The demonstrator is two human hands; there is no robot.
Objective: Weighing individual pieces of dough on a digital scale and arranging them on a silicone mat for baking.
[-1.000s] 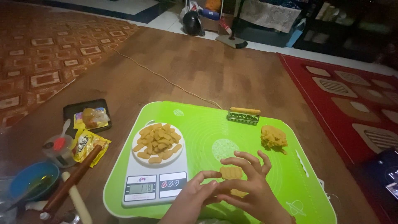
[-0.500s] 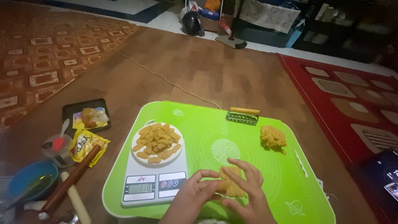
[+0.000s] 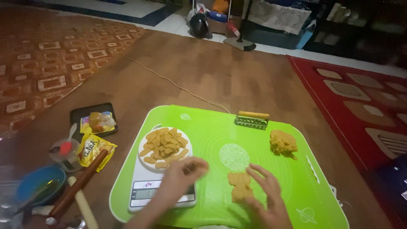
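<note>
A bright green silicone mat (image 3: 212,127) lies on the brown floor. On it my right hand (image 3: 265,193) rests with fingers spread beside a flat yellow piece of dough (image 3: 239,185). My left hand (image 3: 184,171) hovers blurred over the white kitchen scale (image 3: 148,193), next to the white plate (image 3: 144,146) of several small yellow dough pieces (image 3: 165,146); its fingers look pinched, and whether a dough piece is in them cannot be told. A yellow dough lump (image 3: 283,142) sits at the mat's right. A metal dough cutter with a wooden handle (image 3: 252,120) lies at the far edge.
Left of the mat lie a wooden rolling pin (image 3: 78,186), a yellow packet (image 3: 94,148), a black tray with a packet (image 3: 93,121), a small cup with a spoon (image 3: 63,150) and a blue bowl (image 3: 38,184). A thin cord (image 3: 169,80) crosses the floor. Red carpet (image 3: 360,106) lies right.
My left hand has left the dough and moved left over the scale and plate. My right hand stays by the flattened dough piece.
</note>
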